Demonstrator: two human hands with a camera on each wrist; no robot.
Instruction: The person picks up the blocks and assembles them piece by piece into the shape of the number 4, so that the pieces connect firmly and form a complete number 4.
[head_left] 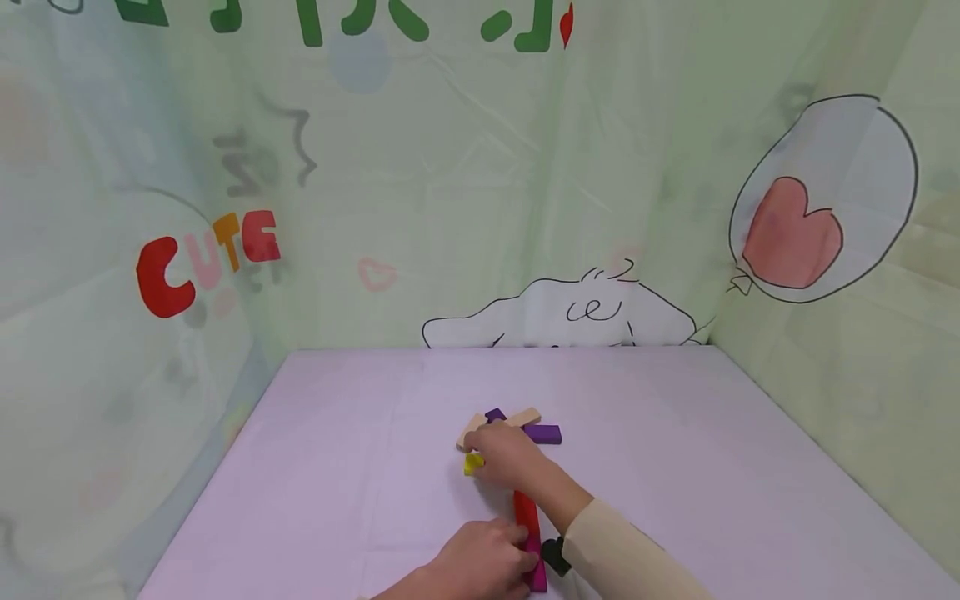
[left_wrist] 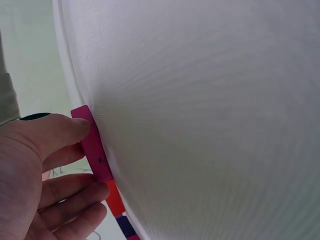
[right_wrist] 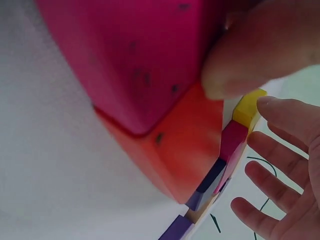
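Arranging blocks (head_left: 543, 434), it seems, I pinch the magenta block (left_wrist: 95, 147) with my left hand (head_left: 480, 554); by my spread right hand (head_left: 510, 455), the yellow block (right_wrist: 247, 109) likely wants nudging.

Your lilac desk (head_left: 337, 467) spans the head view's lower part. At lower centre you have a magenta block (head_left: 537, 577) touching a red block (head_left: 526, 512); higher lie a yellow block (head_left: 472, 465), purple blocks (head_left: 544, 434) and pale blocks (head_left: 527, 416).

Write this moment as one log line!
left grip: holds magenta block | right grip: at yellow block | red block: against magenta block
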